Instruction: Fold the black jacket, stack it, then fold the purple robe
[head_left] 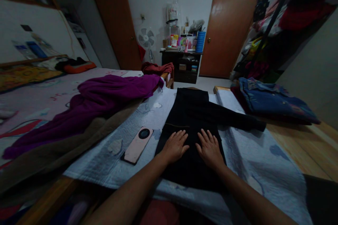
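Note:
A black long-sleeved garment lies spread over a light blue patterned cloth. One of its sleeves reaches out to the right, and the other does not show clearly. My left hand rests flat on the left part of the garment, fingers stretched out. Level with it, my right hand lies on the right part, its fingers spread. Neither hand grips anything. To the left of my left hand, a pink phone with a round dark camera ring lies face down on the cloth.
On the left, a purple cloth and a brown blanket lie along the bed. Folded denim clothing is stacked on the wooden surface at right. A fan and a dark cabinet stand behind.

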`<state>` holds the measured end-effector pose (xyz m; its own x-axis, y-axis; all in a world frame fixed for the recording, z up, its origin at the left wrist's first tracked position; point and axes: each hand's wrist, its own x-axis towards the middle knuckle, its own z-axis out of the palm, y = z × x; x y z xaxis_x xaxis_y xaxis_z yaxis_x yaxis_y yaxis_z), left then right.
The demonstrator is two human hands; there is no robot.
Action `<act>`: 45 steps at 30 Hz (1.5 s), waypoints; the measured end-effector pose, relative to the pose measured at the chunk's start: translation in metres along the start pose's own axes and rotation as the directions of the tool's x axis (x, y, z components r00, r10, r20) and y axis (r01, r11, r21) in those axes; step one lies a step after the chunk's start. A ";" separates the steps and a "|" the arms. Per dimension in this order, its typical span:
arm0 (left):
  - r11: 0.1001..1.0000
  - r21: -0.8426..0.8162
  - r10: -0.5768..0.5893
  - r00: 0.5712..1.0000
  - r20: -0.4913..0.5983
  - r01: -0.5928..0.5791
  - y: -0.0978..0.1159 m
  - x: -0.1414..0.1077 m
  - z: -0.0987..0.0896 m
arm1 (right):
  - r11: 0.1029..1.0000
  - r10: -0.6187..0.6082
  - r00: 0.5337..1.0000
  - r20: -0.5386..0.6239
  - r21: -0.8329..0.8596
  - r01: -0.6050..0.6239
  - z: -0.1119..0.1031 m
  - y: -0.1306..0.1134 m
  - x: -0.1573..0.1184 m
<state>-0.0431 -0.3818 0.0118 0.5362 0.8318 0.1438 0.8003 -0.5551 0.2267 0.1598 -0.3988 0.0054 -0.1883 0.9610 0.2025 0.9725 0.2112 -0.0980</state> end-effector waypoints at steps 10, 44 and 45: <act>0.984 -0.156 -0.106 0.981 -0.161 0.081 -0.010 -0.005 -0.019 | 1.000 0.004 1.000 0.009 0.006 -0.004 -0.001 0.000 0.000; 0.922 0.177 -0.290 0.916 -0.275 0.345 -0.058 0.048 -0.032 | 0.997 0.030 0.994 0.108 0.072 -0.038 -0.004 0.004 0.003; 0.948 0.155 -0.231 0.937 -0.263 0.277 -0.060 0.056 -0.031 | 0.996 0.024 0.990 0.137 0.084 -0.036 -0.008 0.005 0.005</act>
<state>-0.0695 -0.3016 0.0366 0.2470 0.9091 0.3355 0.9491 -0.2967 0.1055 0.1648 -0.3946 0.0140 -0.1821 0.9812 0.0642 0.9636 0.1910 -0.1870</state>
